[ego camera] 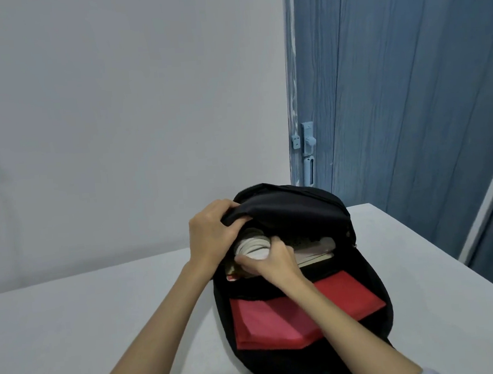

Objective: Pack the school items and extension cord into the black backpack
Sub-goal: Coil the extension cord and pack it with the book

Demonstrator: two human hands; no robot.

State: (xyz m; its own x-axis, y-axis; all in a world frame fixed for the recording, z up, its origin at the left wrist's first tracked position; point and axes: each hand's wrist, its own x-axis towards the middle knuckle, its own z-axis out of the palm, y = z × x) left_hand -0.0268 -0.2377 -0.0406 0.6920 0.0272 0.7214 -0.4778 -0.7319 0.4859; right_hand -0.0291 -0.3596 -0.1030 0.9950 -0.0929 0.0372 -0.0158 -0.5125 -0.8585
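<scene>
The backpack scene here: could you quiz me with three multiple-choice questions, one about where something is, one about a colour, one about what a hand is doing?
1. Where is the coiled white cord?
A. Inside the open black backpack
B. On the table beside the bag
C. Hanging on the blue door

2. What colour is the flat panel on the backpack's near side?
A. Green
B. Red
C. Yellow

3. What is the left hand doing?
A. Lying flat on the table
B. Pointing at the door
C. Gripping the backpack's top flap

Answers: 1 A, the coil sits in the bag's mouth under the right hand; 2 B, the panel is plainly red; 3 C, its fingers curl over the black fabric, holding the opening apart.
</scene>
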